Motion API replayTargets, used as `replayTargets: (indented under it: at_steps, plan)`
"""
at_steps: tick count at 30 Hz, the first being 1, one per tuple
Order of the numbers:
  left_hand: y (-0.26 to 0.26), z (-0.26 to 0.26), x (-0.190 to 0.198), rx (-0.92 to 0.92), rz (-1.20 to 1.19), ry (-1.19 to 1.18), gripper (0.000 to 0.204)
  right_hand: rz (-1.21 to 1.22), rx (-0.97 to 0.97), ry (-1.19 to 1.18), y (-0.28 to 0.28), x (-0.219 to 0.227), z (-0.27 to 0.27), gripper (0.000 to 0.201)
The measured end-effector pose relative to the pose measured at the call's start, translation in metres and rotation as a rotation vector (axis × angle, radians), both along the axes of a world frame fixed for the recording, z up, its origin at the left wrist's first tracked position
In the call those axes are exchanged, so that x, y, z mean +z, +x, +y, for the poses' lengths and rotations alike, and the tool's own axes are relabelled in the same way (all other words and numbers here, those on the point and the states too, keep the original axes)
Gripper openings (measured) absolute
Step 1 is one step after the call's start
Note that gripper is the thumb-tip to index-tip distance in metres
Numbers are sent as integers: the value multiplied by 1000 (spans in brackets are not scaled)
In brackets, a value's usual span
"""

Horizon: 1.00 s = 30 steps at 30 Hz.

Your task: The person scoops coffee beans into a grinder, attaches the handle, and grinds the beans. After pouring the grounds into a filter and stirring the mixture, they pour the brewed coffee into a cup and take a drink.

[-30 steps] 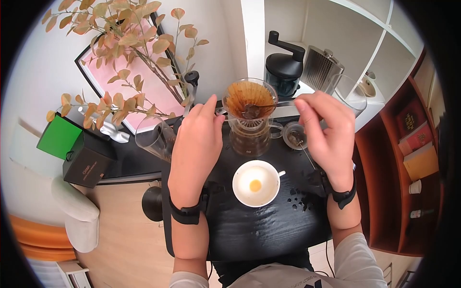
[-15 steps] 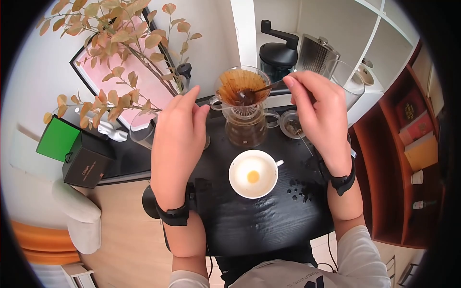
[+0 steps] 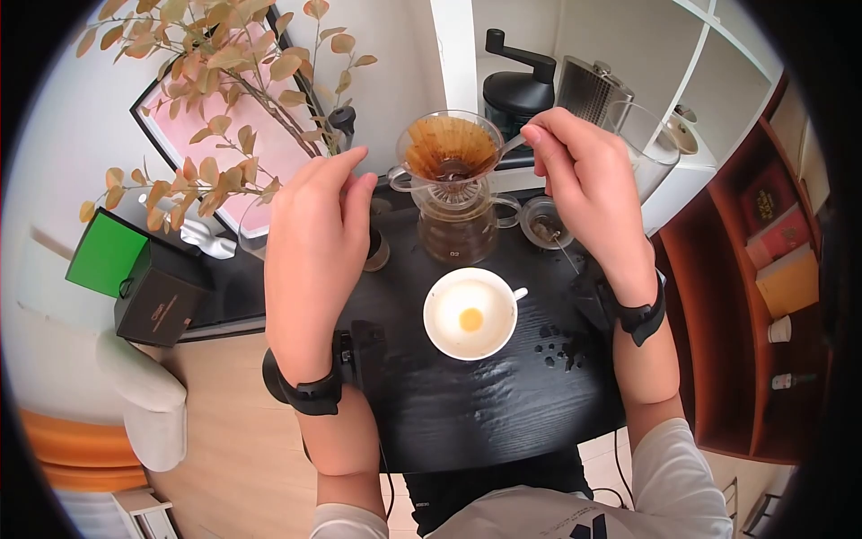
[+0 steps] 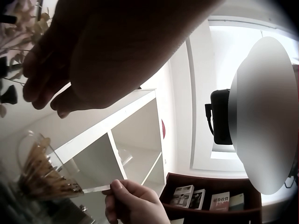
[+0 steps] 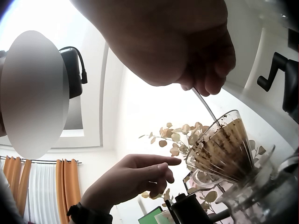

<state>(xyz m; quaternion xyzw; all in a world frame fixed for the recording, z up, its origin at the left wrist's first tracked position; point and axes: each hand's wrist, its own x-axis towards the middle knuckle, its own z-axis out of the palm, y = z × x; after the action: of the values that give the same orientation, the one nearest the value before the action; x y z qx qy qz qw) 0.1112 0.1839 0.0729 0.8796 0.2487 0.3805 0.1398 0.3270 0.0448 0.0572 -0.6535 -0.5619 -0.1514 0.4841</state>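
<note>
My right hand [image 3: 593, 198] pinches a thin metal spoon handle [image 3: 514, 144] between thumb and fingers; the handle slants down into a glass dripper [image 3: 404, 175] lined with a brown-stained filter [image 3: 453, 144]. The spoon's far end is hidden among dark grounds. Under the dripper is a glass server [image 3: 456, 238] with dark liquid. Left of it my left hand [image 3: 314, 251] hovers holding nothing, index finger extended, other fingers loosely bent in the right wrist view [image 5: 126, 179]. A white cup [image 3: 470, 314] with a little yellowish liquid sits in front of the server.
Right of the server lies a small glass dish [image 3: 545, 223] with a thin metal rod. Behind stand a black crank grinder [image 3: 521, 94], a metal flask [image 3: 588, 90] and a tall glass [image 3: 642, 153]. Leafy branches [image 3: 251, 81] reach over the left; water drops dot the black table [image 3: 485, 404].
My left hand has moved left, away from the dripper. My right hand has shifted slightly up and left with the spoon, whose handle slopes more steeply. The head view has shifted a little.
</note>
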Motion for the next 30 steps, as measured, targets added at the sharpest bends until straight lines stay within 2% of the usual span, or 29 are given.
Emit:
replayTargets:
  at_steps: [8,10,13,15,19,23,26,30]
  plan:
    - [-3,1,3,-2,-23,1,21,26,44,50,4,9,-1,14]
    - [-2,0,4,6,-82,-115,22,29,57,40,4,9,-2,17]
    - [-2,4,11,28,-48,-220,25,92,39,45,2,13,-3,13]
    - [2,2,18,48,-53,-236,26,158,55,42,4,15,-5,15]
    - [4,3,15,66,-33,-291,29,70,40,19,10,12,-8,21]
    - [7,-1,13,33,39,-151,30,90,59,39,12,13,-8,21]
    - [9,-6,18,94,115,-198,32,144,66,61,9,16,-9,18]
    - [10,-3,14,79,168,-150,33,205,82,73,8,17,-10,17]
